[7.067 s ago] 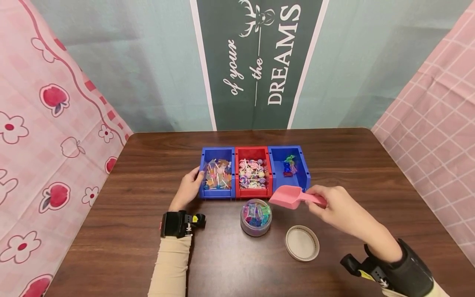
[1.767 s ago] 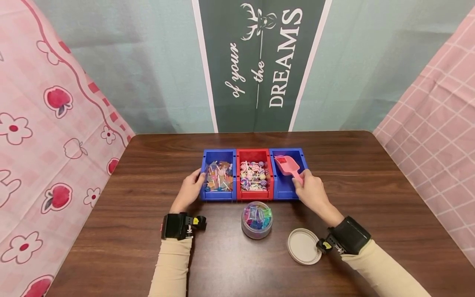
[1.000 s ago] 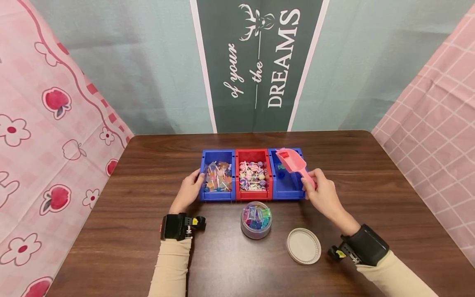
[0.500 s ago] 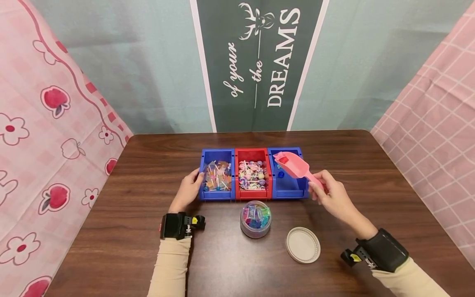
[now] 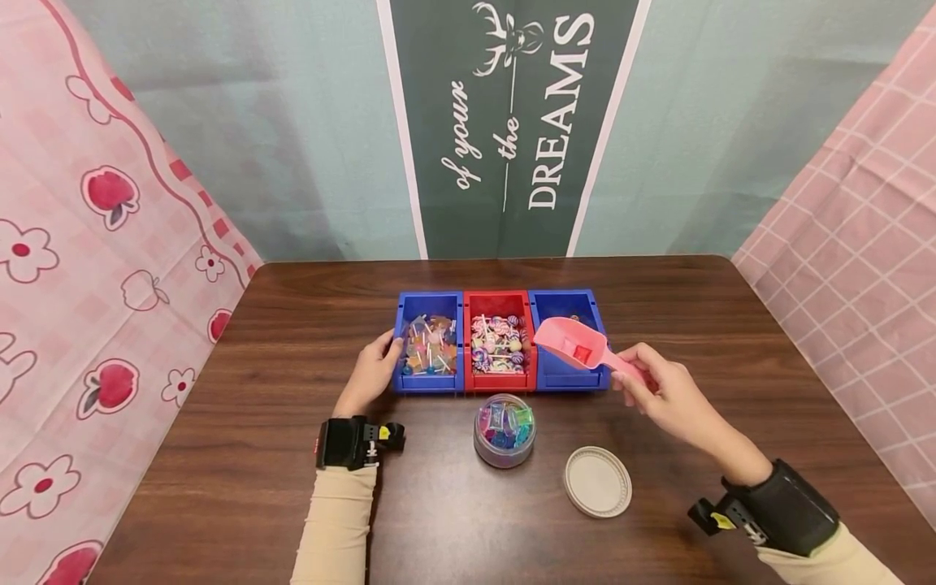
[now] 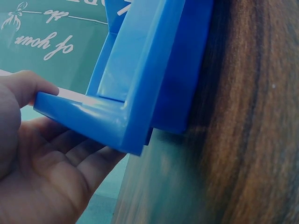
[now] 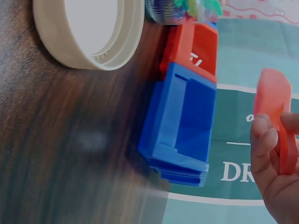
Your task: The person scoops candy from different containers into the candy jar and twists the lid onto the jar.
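Note:
My right hand (image 5: 665, 394) grips the handle of a pink scoop (image 5: 563, 333), held over the front of the right blue bin (image 5: 570, 380). A red translucent candy piece (image 5: 582, 354) lies in the scoop near the handle. The scoop hides most of what is in that bin. In the right wrist view, thumb and fingers pinch the scoop (image 7: 273, 91) above bin level. My left hand (image 5: 371, 375) holds the side of the left blue bin (image 5: 428, 382); in the left wrist view the thumb is at the rim of the bin wall (image 6: 88, 114), with fingers on its outer side.
Between the blue bins stands a red bin (image 5: 500, 381) of small lollipops. The left bin holds clear, coloured lollipops. In front sit a round open jar (image 5: 504, 457) of colourful wrapped candies and a pale lid (image 5: 597, 483). Curtains surround the wooden table (image 5: 307, 325).
The scoop, bare at first, went down into the right bin and came up with the red piece. It has since moved back toward me, and the piece slid from its tip toward the handle.

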{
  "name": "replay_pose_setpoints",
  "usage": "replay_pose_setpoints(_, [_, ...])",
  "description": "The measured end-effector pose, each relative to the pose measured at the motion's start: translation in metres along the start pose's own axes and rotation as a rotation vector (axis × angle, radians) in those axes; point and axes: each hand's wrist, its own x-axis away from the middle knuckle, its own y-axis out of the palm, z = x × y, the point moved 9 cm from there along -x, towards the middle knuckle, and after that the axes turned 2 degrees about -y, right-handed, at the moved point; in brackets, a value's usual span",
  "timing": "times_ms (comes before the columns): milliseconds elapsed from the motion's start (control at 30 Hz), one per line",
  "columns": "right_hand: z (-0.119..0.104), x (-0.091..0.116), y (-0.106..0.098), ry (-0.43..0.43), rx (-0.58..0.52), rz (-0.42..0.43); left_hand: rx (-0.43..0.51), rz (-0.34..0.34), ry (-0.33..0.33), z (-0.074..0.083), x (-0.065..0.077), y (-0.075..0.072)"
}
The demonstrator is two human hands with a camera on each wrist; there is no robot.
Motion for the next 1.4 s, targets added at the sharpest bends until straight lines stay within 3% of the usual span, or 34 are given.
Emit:
replay_pose_setpoints(200, [-0.015, 0.002, 0.0, -0.087, -0.055, -0.071, 0.007, -0.002, 0.005, 0.002, 0.0, 0.0])
replay_pose_setpoints(433, [-0.023, 0.008, 0.011, -0.181, -0.142, -0.212, 0.007, 0.001, 0.005, 0.002, 0.0, 0.0])
replay_pose_setpoints(667, [-0.026, 0.011, 0.022, -0.229, -0.14, -0.296, 0.003, 0.002, 0.002, 0.001, 0.0, 0.0])
replay_pose_setpoints(1100, [-0.041, 0.0, 0.031, -0.263, -0.015, -0.346, -0.006, -0.002, 0.0, 0.001, 0.001, -0.001])
replay_pose_setpoints(1400, [-0.059, -0.011, 0.033, -0.326, 0.188, -0.365, 0.001, -0.002, -0.003, 0.002, 0.001, -0.001])
